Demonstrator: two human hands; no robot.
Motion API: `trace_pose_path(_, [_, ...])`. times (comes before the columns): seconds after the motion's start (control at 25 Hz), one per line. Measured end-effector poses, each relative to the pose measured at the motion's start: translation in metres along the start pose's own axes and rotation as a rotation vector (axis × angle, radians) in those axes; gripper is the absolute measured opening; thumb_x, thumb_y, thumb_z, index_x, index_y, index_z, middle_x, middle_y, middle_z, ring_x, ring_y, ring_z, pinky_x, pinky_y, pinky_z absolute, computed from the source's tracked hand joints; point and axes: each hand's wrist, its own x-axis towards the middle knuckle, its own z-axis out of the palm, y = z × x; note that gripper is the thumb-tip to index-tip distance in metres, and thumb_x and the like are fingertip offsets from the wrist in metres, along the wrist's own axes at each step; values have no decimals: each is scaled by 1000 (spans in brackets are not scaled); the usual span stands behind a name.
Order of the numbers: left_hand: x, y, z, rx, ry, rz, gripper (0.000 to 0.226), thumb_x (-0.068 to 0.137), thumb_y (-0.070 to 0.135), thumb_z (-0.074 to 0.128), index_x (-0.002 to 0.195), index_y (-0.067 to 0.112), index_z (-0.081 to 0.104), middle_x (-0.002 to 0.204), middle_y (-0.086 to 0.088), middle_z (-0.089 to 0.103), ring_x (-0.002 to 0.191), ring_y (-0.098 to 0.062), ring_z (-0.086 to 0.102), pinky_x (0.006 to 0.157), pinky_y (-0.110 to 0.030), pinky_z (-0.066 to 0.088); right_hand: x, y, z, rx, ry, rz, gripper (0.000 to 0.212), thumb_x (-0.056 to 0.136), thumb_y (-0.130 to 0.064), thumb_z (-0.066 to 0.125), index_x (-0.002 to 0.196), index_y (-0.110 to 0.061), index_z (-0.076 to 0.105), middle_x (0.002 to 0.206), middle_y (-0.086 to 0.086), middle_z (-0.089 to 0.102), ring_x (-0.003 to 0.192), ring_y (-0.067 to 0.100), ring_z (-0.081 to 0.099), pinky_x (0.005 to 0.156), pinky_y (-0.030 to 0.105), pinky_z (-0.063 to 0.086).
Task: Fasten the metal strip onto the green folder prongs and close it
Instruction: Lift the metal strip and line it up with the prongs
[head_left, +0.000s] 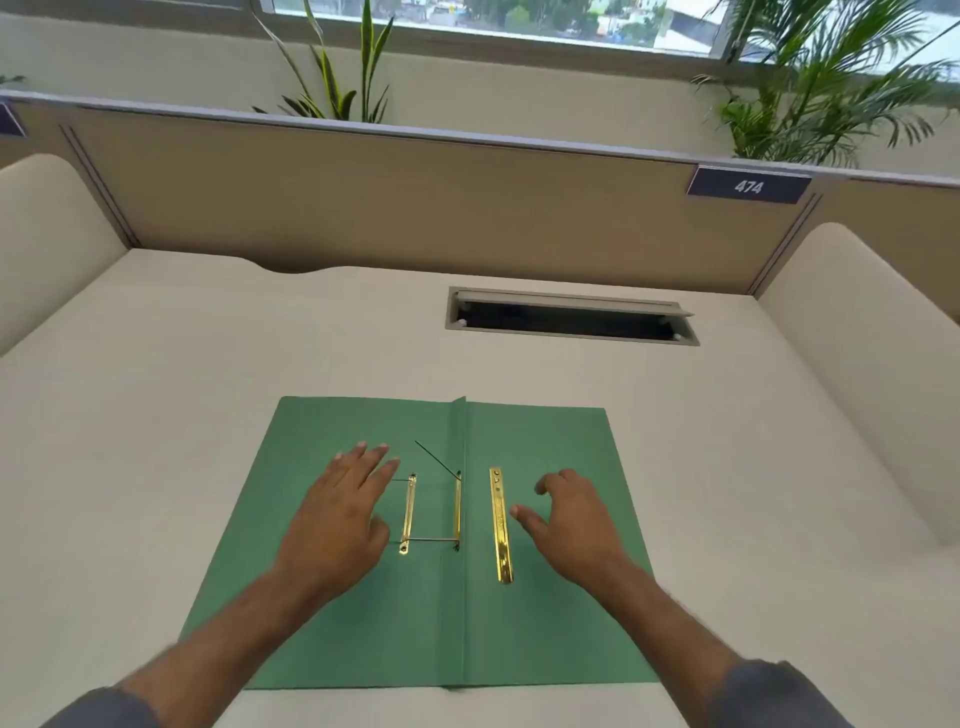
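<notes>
A green folder (545, 623) lies open and flat on the desk. Near its centre fold sits a gold prong fastener (457, 506), with a gold bar (408, 514) lying to its left, joined by thin prongs. A separate gold metal strip (501, 525) lies loose on the right flap, just right of the fold. My left hand (337, 519) rests open on the left flap, beside the gold bar. My right hand (571, 519) hovers open just right of the metal strip, fingers curled, holding nothing.
The cream desk (156, 415) has a rectangular cable slot (571, 319) with a raised lid behind the folder. A beige partition (415, 208) with a "474" label (748, 186) closes the back. Curved side panels stand left and right. Plants rise behind the partition.
</notes>
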Motion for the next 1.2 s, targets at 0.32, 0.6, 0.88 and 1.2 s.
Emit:
trace_pose_path(0.32, [-17,23,17,-345,-48,-29,50,72,42,60,120,30,65,118,12,64,110,-8,58,101,-22,42,-21,-8,31,71,-159,184,38,78,-52,66,71,-19,48,82,3,63,73,22,58,62,32,43])
trace_pose_path(0.6, [-17,53,22,-919,21,-445,22,79,6,77,84,27,78,87,17,77,81,-2,72,72,-6,51,-24,-12,41,-49,-237,45,30,86,-35,62,100,-9,61,107,10,61,98,28,60,75,32,44])
trace_pose_path(0.88, [-19,77,24,-972,66,-467,23,82,5,73,88,26,78,86,21,77,83,-1,73,77,-7,52,-24,-9,42,-76,-273,21,18,89,-15,55,101,-4,62,107,15,62,95,31,62,70,31,43])
trace_pose_path(1.2, [-20,63,23,-863,57,-325,28,83,8,72,86,35,77,89,19,74,88,-5,69,77,-15,53,-24,-11,50,-107,-264,8,15,91,-8,48,100,-4,60,104,14,59,94,29,61,66,27,33])
